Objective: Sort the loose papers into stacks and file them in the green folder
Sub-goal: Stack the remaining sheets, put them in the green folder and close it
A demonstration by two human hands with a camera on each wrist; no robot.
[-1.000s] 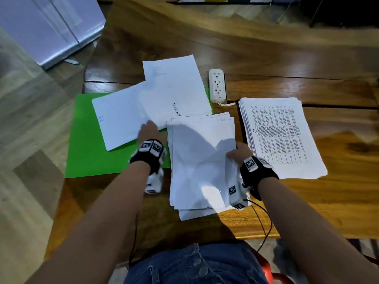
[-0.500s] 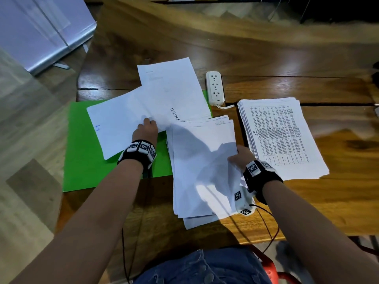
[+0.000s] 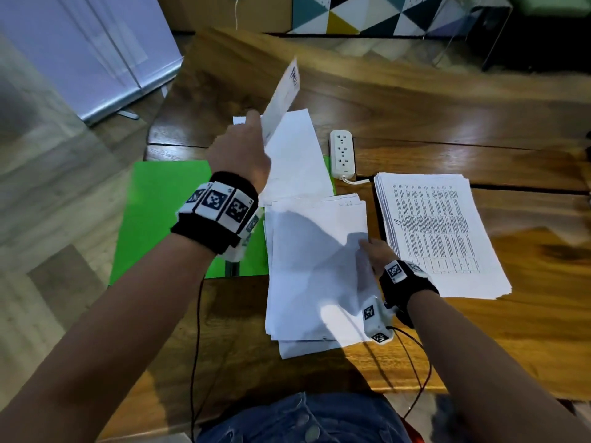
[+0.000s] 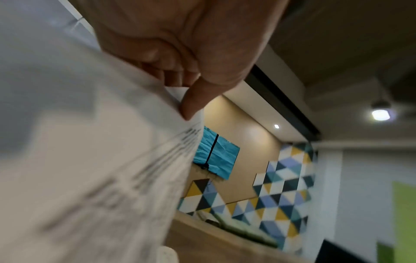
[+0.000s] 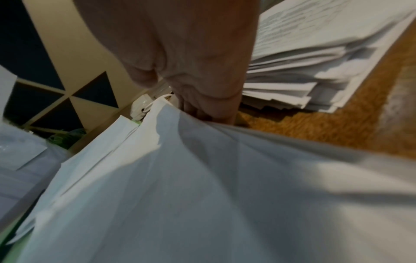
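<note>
Sheet [image 3: 283,100] pinched upright in left hand [image 3: 238,155] grip.

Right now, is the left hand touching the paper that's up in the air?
Touching. The left wrist view shows the left hand pinching the lifted paper between thumb and fingers.

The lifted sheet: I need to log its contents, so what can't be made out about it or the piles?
- Lifted sheet, head view: edge-on, text too small.
- Same sheet, left wrist view: print motion-blurred.
- Middle pile, head view: topmost sheet blank; lower sheets covered.
- Green folder, head view: partly under papers and left hand.
</note>
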